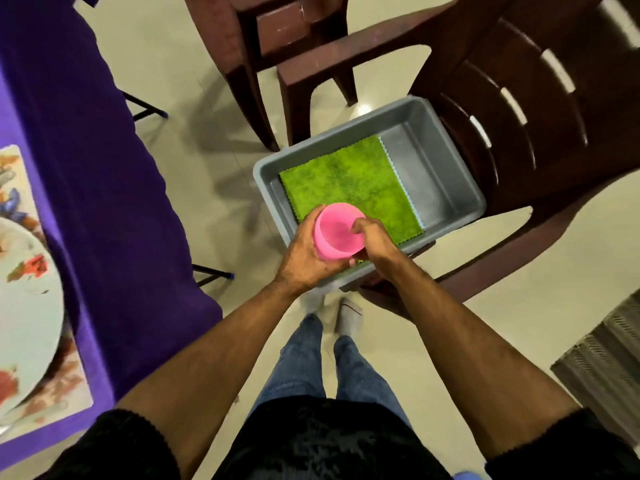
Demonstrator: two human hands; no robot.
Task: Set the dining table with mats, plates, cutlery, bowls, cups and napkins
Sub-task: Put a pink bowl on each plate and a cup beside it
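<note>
A pink cup (337, 233) is held upright above the near corner of a grey tub (450, 168) that stands on a brown chair seat. My left hand (304, 258) wraps round the cup's left side. My right hand (375, 242) pinches the cup's right rim, with a finger inside it. A green napkin (349, 183) with a zigzag edge lies flat in the tub, and a pale blue cloth edge shows under it. At the far left, a floral plate (24, 306) rests on a patterned mat (69, 386) on the purple-clothed table (104, 202).
The brown plastic chair (519, 109) bearing the tub stands to the right, with a second brown chair (263, 39) behind it. Black table legs with blue feet (214, 273) stick out from under the cloth. My legs and white socks are on the beige floor below.
</note>
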